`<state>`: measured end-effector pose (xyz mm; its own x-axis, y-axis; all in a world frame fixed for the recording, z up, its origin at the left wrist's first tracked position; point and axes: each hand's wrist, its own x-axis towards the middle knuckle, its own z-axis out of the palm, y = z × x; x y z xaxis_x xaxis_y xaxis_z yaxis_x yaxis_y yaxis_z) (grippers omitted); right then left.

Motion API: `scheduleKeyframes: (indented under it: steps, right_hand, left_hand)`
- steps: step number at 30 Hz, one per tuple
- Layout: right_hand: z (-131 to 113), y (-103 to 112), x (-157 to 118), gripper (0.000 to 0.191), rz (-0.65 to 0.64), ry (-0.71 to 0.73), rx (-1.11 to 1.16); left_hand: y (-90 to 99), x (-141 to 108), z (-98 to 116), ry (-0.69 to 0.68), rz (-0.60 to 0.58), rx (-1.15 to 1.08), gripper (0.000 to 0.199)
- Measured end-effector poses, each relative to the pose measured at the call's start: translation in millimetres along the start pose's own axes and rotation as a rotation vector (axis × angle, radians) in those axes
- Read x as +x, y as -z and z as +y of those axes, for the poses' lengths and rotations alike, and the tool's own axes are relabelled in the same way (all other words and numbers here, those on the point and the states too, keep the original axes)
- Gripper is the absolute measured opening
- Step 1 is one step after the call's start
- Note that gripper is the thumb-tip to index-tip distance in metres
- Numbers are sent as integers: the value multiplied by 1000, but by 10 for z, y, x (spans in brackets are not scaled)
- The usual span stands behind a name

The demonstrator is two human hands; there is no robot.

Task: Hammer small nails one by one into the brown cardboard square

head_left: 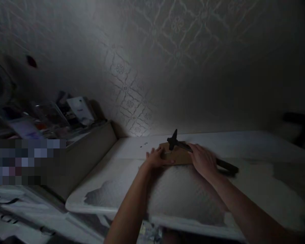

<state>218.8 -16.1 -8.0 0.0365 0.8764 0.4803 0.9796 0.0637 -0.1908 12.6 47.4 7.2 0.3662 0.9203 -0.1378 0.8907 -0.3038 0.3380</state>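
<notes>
A dark hammer (pixel 184 145) is in my right hand (pixel 203 159), whose fingers wrap round the handle. Its head is above the brown board (pixel 179 157), and the handle's end sticks out to the right of my wrist. The board lies flat on the white desk; it looks like wood or cardboard. My left hand (pixel 156 158) holds the board's left end, thumb stretched along the near edge and fingers at the far left side. Between the thumb and fingers a row of small pale marks or nails shows on the board, too blurred to tell.
Several tiny dark pieces (pixel 143 145) lie left of the board on the white desk (pixel 127 176), which has worn grey patches. A drawer unit (pixel 88 159) crowded with boxes stands at the left. The patterned wall (pixel 193 84) rises behind. A dark object (pixel 300 122) is at right.
</notes>
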Motion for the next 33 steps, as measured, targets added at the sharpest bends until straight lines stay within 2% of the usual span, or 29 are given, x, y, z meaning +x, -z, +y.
scheduleKeyframes:
  steps: [5,14,20,33]
  right_hand:
    - [-11,-10,-4,32,-40,20,8]
    - [-43,23,-7,33,-36,6,11]
    - [-48,34,-4,32,-52,-8,19]
    - [-40,27,-5,32,-24,-30,54]
  left_hand:
    - [-18,16,-19,2,7,1,101]
    - [19,-18,15,-3,-13,23,104]
    - [2,8,-16,2,-22,91,100]
    - [12,-10,-13,3,-34,96,102]
